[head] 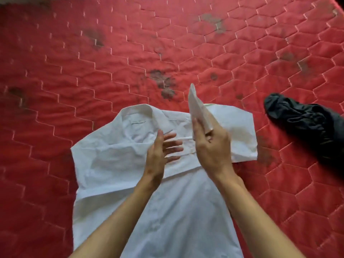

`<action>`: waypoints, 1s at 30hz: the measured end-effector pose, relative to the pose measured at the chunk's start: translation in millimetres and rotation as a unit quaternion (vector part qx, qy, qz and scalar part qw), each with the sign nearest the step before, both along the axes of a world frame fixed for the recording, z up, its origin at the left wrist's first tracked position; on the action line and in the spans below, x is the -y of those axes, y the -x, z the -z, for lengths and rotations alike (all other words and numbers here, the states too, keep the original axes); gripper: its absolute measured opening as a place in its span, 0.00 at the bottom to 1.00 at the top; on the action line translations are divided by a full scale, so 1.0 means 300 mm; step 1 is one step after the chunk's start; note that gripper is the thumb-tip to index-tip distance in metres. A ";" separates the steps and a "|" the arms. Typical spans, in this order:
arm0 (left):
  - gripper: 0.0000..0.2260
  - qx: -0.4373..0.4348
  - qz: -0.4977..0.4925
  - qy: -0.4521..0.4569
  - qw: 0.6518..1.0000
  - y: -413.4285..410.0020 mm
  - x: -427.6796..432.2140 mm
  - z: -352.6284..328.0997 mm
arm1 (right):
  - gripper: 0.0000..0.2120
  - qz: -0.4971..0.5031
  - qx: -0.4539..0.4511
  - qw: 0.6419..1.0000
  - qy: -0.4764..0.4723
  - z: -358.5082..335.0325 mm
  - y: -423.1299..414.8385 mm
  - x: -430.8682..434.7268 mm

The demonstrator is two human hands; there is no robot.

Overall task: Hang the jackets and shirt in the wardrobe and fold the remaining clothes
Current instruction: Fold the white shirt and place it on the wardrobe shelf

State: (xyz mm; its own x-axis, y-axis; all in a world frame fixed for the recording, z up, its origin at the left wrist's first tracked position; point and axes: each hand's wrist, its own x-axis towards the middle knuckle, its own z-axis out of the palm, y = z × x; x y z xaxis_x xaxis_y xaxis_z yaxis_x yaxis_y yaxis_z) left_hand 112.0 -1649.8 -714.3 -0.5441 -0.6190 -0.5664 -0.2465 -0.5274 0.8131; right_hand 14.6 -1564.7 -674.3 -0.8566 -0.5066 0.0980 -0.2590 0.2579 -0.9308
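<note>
A white short-sleeved shirt [104,164] lies spread on the red quilted mattress [93,62], collar towards the far side. My right hand [212,146] pinches the right collar point and lifts it above the chest. My left hand [162,151] hovers with straight, spread fingers over the shirt's front, just below the collar. The shirt's lower part runs out of view between my forearms.
A crumpled black garment [305,125] lies on the mattress at the right edge. Dark stains mark the mattress in several places, one patch [163,84] just beyond the collar.
</note>
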 end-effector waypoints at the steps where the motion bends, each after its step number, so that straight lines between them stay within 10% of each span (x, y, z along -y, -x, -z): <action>1: 0.28 -0.025 -0.024 -0.039 0.999 -0.042 0.049 -0.037 | 0.17 -0.049 -0.036 0.998 -0.025 0.018 -0.076 0.058; 6: 0.28 -0.097 -0.091 -0.046 0.990 -0.337 0.282 -0.105 | 0.30 -0.252 -0.102 0.952 -0.140 0.084 -0.432 0.291; 13: 0.07 0.183 -0.125 0.088 0.971 -0.704 0.461 0.076 | 0.32 -0.466 -0.080 0.842 -0.259 0.169 -0.711 0.330; 20: 0.19 0.386 -0.007 0.193 0.902 -0.872 0.490 0.253 | 0.32 -0.382 -0.065 0.841 -0.378 0.358 -0.551 0.106; 30: 0.41 0.438 -0.035 0.249 0.863 -0.855 0.375 0.289 | 0.38 -0.212 -0.085 0.803 -0.551 0.456 -0.235 -0.216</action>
State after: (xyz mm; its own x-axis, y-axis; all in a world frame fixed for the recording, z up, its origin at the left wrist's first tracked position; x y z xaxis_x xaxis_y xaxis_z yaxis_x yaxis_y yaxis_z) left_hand 368.4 -1762.3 -801.0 0.0066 -0.9184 -0.3957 -0.8640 -0.2045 0.4602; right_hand 85.2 -1500.0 -811.2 -0.6059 -0.6085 -0.5124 -0.6404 0.7553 -0.1397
